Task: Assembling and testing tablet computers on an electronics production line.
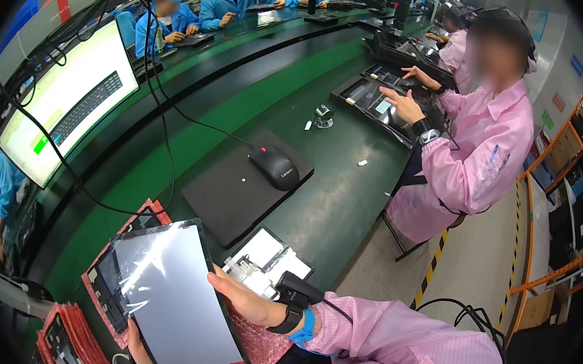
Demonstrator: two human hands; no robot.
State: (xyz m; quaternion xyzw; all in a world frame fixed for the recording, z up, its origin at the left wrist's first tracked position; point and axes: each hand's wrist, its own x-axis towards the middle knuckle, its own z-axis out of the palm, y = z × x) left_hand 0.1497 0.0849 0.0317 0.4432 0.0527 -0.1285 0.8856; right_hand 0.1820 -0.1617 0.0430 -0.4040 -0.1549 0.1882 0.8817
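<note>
A flat black-framed display panel [180,304] with a lit pale grey screen and shiny clear film is tilted up in front of me. Small green and red patches show at its lower corners. My left hand [141,350] grips its lower left edge; only some fingers show, the rest lie behind the panel. At the right edge my right hand [248,299] holds it, thumb at the front and the other fingers hidden behind. Pink bubble wrap [261,335] lies under the panel, with a dark device part [106,297] on it to the left.
Beyond the panel are a black mouse [275,167] on a dark mat [218,193] and a white fixture [278,256]. A lit monitor [69,104] with hanging cables stands left. Red-wrapped panels [69,343] are stacked lower left. A co-worker in pink [482,143] handles dark devices at right.
</note>
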